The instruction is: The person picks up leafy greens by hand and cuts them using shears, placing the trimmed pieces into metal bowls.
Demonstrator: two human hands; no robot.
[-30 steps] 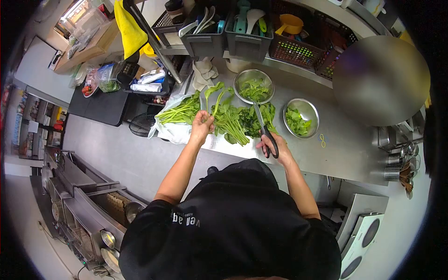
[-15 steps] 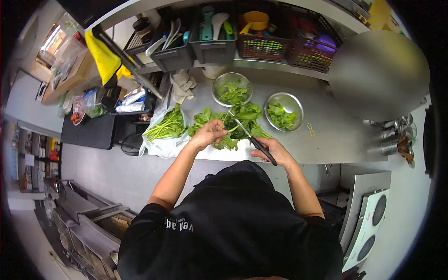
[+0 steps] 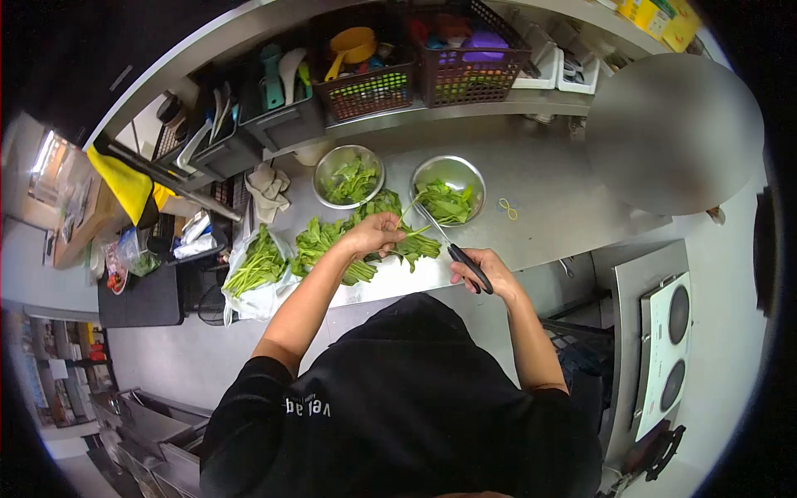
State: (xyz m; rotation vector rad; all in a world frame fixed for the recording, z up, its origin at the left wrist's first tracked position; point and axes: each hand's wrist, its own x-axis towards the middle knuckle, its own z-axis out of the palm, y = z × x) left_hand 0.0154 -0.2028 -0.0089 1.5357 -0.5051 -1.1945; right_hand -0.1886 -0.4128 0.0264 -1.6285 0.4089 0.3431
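My left hand (image 3: 376, 236) is closed around the stem of a leafy green sprig, in front of the right metal bowl (image 3: 481, 184). My right hand (image 3: 488, 271) grips a pair of scissors (image 3: 470, 266) by the black handles. Their blades point up and left, close to the sprig at the near rim of that bowl. Cut leaves (image 3: 447, 202) lie inside it. The left metal bowl (image 3: 319, 184) also holds green leaves. Bunches of leafy greens (image 3: 320, 241) lie on the counter beneath and beside my left hand.
More greens (image 3: 257, 264) rest on a white plastic bag (image 3: 249, 305) at left. A crumpled cloth (image 3: 267, 189) lies behind them. A yellow rubber band (image 3: 508, 209) is right of the bowls. Utensil bins and a brown basket (image 3: 369, 93) line the shelf above the counter (image 3: 573, 217).
The view has swung to the right, so the counter's contents appear further left. My hands, with sprig and scissors, are now in front of the right bowl. The scissor handles look further apart.
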